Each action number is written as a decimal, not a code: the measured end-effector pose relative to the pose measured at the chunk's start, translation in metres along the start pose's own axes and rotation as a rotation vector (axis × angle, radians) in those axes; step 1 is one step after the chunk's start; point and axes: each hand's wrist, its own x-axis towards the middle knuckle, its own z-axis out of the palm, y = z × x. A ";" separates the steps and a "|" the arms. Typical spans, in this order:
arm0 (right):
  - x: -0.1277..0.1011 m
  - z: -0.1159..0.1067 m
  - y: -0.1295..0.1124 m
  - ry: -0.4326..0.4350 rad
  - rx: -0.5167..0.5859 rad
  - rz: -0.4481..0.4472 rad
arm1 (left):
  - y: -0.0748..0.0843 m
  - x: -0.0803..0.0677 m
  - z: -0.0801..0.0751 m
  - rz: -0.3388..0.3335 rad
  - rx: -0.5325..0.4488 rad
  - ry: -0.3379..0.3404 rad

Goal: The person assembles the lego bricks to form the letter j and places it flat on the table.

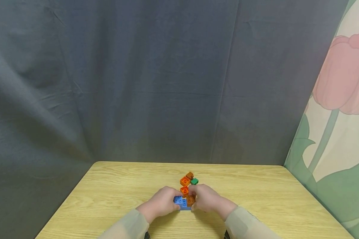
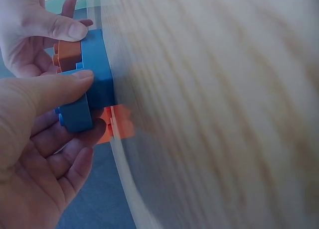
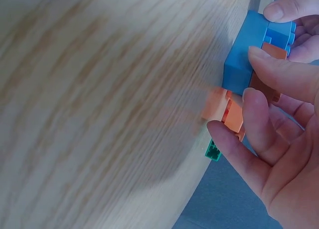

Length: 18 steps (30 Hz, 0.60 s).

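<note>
Both hands meet at the table's middle on a blue brick (image 1: 180, 201) that has a brown brick (image 1: 191, 200) pressed onto its right end. My left hand (image 1: 176, 203) grips the blue brick (image 2: 97, 82) with the thumb (image 2: 55, 87) on its side and the fingers curled under. My right hand (image 1: 194, 199) pinches the end with the brown brick (image 3: 274, 51), its thumb (image 3: 284, 72) lying across both pieces. An orange brick (image 1: 184, 190) sits just behind them, touched by a right fingertip (image 3: 215, 128).
Behind the hands on the wooden table (image 1: 257, 192) lie an orange brick (image 1: 184, 181), a brown brick (image 1: 189, 175) and a green brick (image 1: 194, 181). A grey curtain (image 1: 137, 83) hangs behind, and a tulip-printed cloth (image 1: 341, 116) at the right.
</note>
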 end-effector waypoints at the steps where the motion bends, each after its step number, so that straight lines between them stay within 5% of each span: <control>1: 0.000 0.000 0.000 0.000 0.001 0.000 | 0.000 0.000 0.000 -0.003 0.000 -0.001; 18: 0.000 0.000 0.001 0.002 -0.099 -0.041 | -0.001 0.002 -0.001 0.000 -0.001 -0.013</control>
